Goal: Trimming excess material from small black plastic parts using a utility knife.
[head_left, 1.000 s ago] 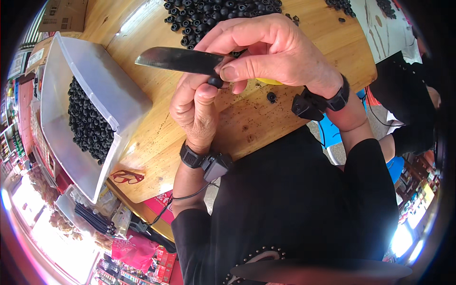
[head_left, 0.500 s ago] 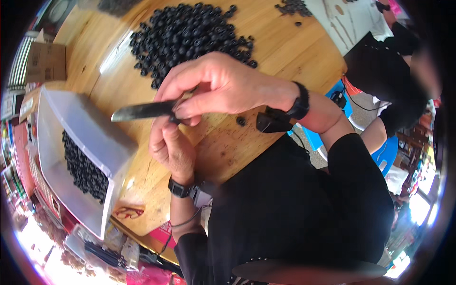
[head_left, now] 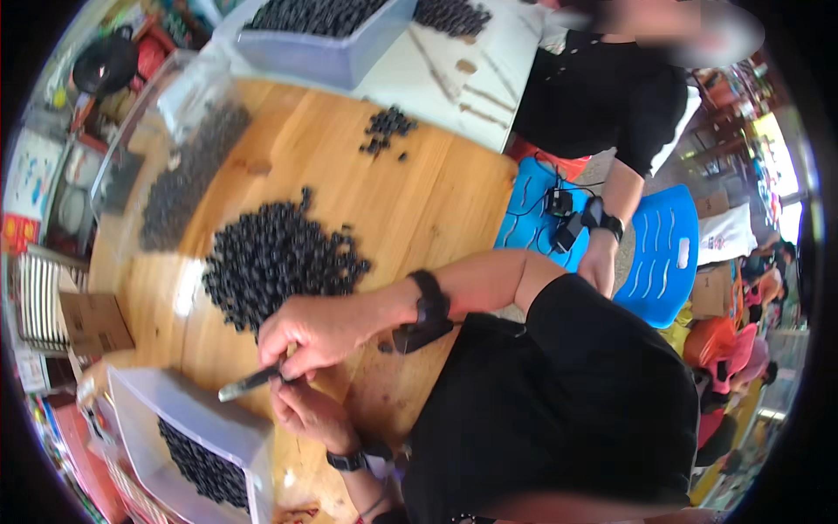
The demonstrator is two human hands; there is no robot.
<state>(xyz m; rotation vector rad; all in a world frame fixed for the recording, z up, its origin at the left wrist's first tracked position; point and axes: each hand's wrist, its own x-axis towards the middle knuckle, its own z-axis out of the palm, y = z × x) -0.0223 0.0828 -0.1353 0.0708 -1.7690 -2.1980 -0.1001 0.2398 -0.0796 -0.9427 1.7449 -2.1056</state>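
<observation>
In my right hand is a short knife, its flat blade pointing to the lower left and its handle mostly hidden by my closed fingers. My left hand meets it from below, fingertips pinched on a small dark piece that looks like a black bead, largely covered by the fingers. Beyond my hands, a heap of round black beads lies on the wooden table. A pale plastic bin left of my left hand holds more of these beads.
A clear tub of dark pieces stands at the far left. Behind, a grey bin sits on a white surface, with a small black cluster nearer. A cardboard box is at the left; a co-worker's arm hangs beside blue stools.
The view has shifted, bringing the far bins and the co-worker's stools into sight. My hands sit lower in the picture, still together, with the knife still in my right hand.
</observation>
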